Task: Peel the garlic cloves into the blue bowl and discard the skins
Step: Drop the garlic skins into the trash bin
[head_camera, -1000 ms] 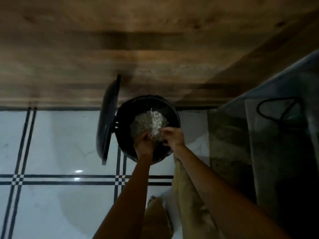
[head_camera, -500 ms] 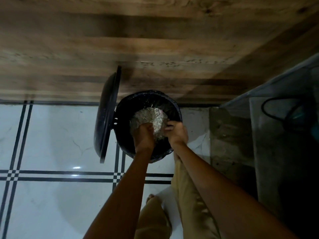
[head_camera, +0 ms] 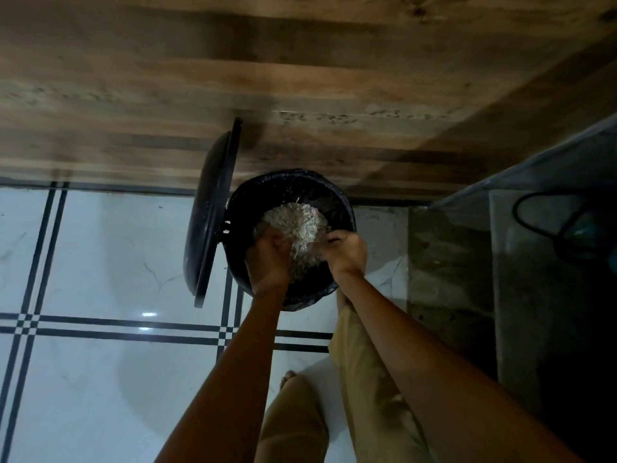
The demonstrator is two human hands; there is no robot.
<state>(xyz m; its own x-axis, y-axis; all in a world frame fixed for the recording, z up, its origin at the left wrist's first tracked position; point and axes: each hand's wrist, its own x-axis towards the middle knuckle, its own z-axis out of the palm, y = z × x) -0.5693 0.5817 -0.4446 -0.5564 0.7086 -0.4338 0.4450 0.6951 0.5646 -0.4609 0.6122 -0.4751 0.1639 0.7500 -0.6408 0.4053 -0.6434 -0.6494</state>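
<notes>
Left hand [head_camera: 267,260] and right hand [head_camera: 344,252] now further apart over the bin [head_camera: 337,198]. Garlic skins [head_camera: 293,222] now show in the gap between them.

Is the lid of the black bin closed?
No, the lid stands upright and open at the side of the black bin.

The bin [head_camera: 348,212] and its lid [head_camera: 207,222] are black, and the garlic skins [head_camera: 293,222] are a pale, speckled grey-white. The floor [head_camera: 100,255] is glossy white tile with faint grey veining, crossed by paired black lines that form small black-and-white checks where they meet. The panel [head_camera: 300,78] is brown wood grain in lighter and darker bands, the trousers [head_camera: 360,379] are khaki tan, the ledge [head_camera: 447,262] is mottled grey-brown, and the cable [head_camera: 516,212] is black.
</notes>
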